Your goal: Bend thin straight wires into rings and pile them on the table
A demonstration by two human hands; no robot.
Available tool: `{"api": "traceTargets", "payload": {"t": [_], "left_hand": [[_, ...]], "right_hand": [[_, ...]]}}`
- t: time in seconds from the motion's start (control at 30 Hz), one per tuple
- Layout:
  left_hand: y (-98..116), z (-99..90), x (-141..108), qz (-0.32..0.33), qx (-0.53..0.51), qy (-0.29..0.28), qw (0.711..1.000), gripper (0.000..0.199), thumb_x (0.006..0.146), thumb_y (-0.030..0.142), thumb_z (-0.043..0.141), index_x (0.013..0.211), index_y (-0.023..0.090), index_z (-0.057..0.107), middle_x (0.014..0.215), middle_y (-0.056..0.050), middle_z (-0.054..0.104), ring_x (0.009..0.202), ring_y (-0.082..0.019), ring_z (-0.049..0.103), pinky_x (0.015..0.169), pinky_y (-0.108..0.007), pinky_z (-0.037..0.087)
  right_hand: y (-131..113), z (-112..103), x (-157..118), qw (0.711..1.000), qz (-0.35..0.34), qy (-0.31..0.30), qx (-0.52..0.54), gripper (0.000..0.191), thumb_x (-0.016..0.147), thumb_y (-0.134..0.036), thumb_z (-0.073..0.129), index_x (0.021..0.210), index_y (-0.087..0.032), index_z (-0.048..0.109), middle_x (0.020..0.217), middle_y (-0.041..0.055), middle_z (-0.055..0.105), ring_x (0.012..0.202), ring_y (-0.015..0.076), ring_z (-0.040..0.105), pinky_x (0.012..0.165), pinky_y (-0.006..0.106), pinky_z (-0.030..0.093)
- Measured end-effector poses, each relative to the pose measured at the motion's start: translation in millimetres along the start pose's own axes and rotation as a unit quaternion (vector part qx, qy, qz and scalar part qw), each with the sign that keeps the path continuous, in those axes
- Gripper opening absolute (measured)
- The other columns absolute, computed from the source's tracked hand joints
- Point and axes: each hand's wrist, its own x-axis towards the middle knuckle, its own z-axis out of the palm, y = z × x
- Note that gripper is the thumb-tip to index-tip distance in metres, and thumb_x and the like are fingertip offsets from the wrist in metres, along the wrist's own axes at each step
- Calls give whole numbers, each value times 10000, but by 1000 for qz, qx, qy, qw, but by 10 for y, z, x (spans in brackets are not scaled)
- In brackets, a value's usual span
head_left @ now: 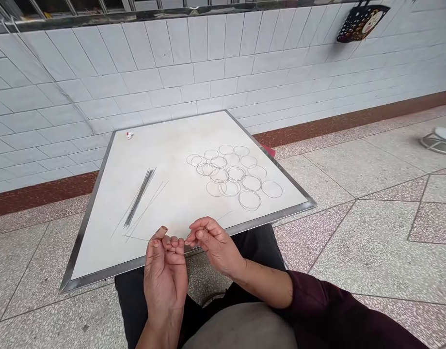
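Both hands work finely: the left hand (pixel 165 274) and right hand (pixel 221 249) seem to pinch a thin grey metal wire (pixel 136 238) over the white metal-edged tabletop (pixel 165 140); next calls for steadiness.

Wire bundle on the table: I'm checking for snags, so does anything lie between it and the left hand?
Yes: a few loose wires lie flat between the bundle and the left hand, and one thin strand runs toward that hand's fingers. Nothing taller visibly stands there.
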Motion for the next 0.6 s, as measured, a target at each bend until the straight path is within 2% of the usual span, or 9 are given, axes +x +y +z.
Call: {"api": "traceTargets", "payload": {"t": [0.17,0.27,0.43,0.6], "left_hand": [[45,31,-31,-1,3,-34,999,235,788,319,792,972,188,727,708,26,595,673,-104,573,711,-230,538],[57,72,-67,-4,-10,-36,999,217,793,298,785,967,182,726,713,25,578,669,-103,558,680,-222,536],[82,133,-167,-25,-37,-45,998,209,798,268,781,967,168,710,713,31,556,667,-97,545,690,-216,536],[137,187,-257,-43,-47,-75,995,113,847,229,727,928,161,685,687,35,532,663,-108,534,712,-260,549]], "right_hand": [[-114,21,-59,999,-11,-32,-22,327,884,-486,688,1107,-247,679,852,14,681,844,156,645,857,335,512],[-152,71,-96,999,-31,-19,5,371,894,-467,685,1206,-267,656,840,13,696,851,163,655,907,366,512],[-185,212,-148,994,-49,38,91,267,885,-444,708,1076,-259,704,748,-9,677,746,144,642,815,345,553],[-272,327,-208,988,-84,19,127,245,970,-418,605,1084,-230,712,694,-27,556,734,118,584,833,335,539]]}}
